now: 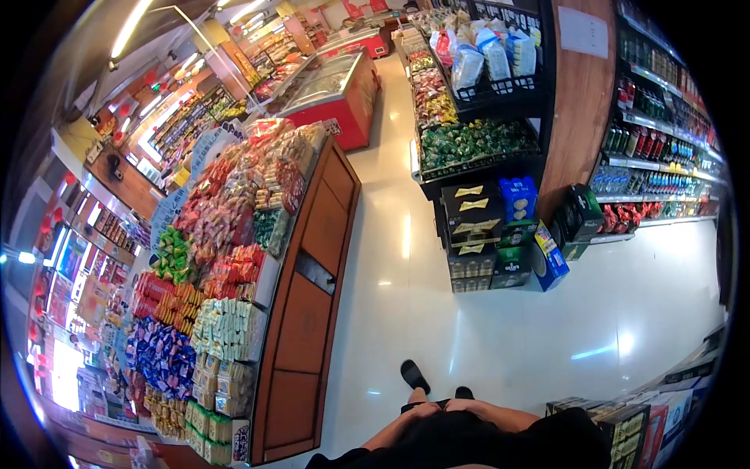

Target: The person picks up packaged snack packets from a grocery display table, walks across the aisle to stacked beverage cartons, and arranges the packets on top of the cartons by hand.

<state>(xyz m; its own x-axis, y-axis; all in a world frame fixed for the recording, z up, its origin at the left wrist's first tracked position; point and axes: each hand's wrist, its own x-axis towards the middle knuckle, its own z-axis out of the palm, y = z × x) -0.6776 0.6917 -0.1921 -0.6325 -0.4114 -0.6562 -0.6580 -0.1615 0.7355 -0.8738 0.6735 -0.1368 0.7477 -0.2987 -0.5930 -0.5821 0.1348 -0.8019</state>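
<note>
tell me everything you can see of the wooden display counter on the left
The counter looks wooden, with reddish-brown side panels edged darker; one panel has a greyish patch, its nature unclear. It stands on the glossy pale floor, running forward along the left of the view. Wrapped packets are piled on top in groups, including blue, green and red. Its far side is hidden.

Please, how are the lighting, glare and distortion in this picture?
Head view: the white tube-shaped ceiling light is overexposed; head view: bright glare streaks the glossy white floor; head view: fisheye distortion, black rounded borders, the brown wooden display counter appearing slanted; head view: the bare right hand is too small to show finger detail.
</note>
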